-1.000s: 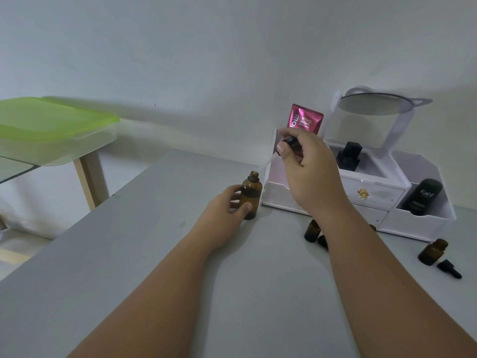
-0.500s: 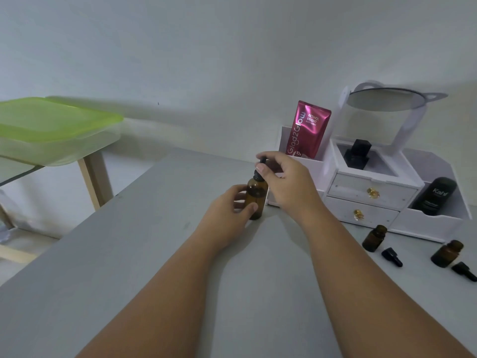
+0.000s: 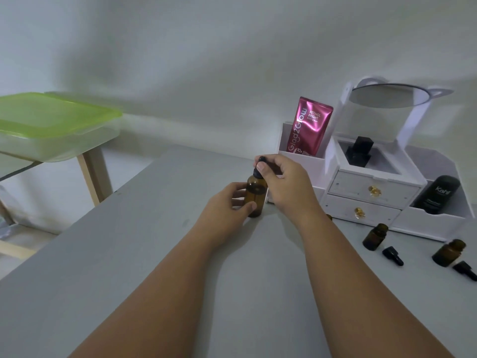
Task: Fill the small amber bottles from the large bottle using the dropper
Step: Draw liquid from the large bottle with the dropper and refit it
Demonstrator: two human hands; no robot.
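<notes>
The right hand (image 3: 284, 184) is closed in a pinch on the black dropper (image 3: 260, 166), thumb and forefinger gripping its cap and bulb, which sit at the mouth of the large amber bottle (image 3: 255, 195). The left hand (image 3: 227, 208) curls around the lower body of that same bottle, fingers on the far side and thumb on the near side, with the bottle upright and its base on the grey tabletop (image 3: 129, 267). Both bare forearms reach in from the lower edge of the view.

To the right of the right forearm, two small amber bottles stand uncapped on the tabletop: one (image 3: 374, 236) nearer the organiser, another (image 3: 448, 252) further right. Just beside each lies a small black dropper cap on its side, the first (image 3: 392, 255) and the second (image 3: 464, 270). A sliver of a further amber thing shows just behind the right wrist (too hidden to tell what it is).

Behind the hands a white cosmetic organiser (image 3: 366, 200) sits on the tabletop, with two drawers bearing gold knobs. Its left compartment holds a pink pouch (image 3: 308, 125), the open middle well a black bottle (image 3: 358, 151), the right compartment a black tube (image 3: 437, 193) leaning back. A round mirror (image 3: 389, 95) is tilted nearly flat above it. Off to the left, apart from the tabletop, a clear box with a green lid (image 3: 51, 117) rests on a wooden-legged stand.
</notes>
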